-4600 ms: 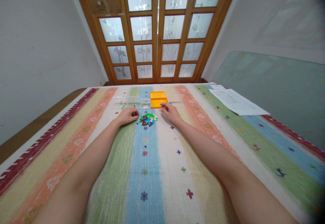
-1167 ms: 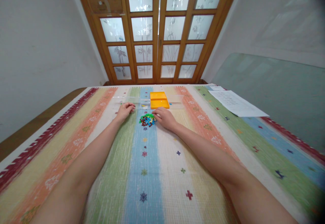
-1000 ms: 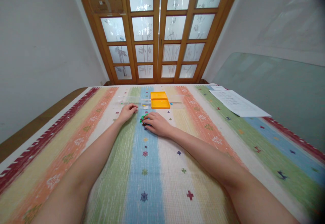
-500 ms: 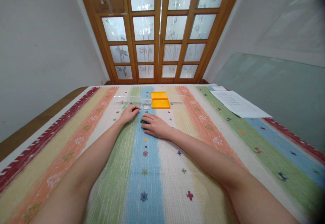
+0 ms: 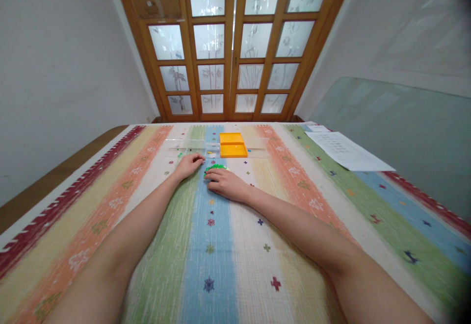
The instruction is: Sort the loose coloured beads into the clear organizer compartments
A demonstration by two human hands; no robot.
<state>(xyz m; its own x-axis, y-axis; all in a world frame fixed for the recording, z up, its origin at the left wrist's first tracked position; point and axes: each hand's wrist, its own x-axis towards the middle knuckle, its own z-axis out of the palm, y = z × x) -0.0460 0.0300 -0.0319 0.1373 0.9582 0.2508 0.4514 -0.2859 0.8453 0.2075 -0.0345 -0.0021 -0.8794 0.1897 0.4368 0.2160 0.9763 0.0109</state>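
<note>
My left hand rests on the cloth with its fingers curled and pressed together; whatever they hold, if anything, is too small to make out. Just right of it, my right hand lies palm down with its fingers stretched out. Its fingertips touch the near edge of a small heap of bright green pieces, and the hand hides part of the heap. Beyond both hands stands a clear plastic tray with a few small coloured bits in it, among them a yellow piece and a blue piece.
An open orange box stands at the clear tray, past my right hand. Sheets of printed paper lie to the far right on the striped tablecloth. Wooden doors with glass panes close off the far side.
My right hand has drawn back slightly toward me, and more of the green heap shows beyond its fingers. My left hand is almost where it was.
</note>
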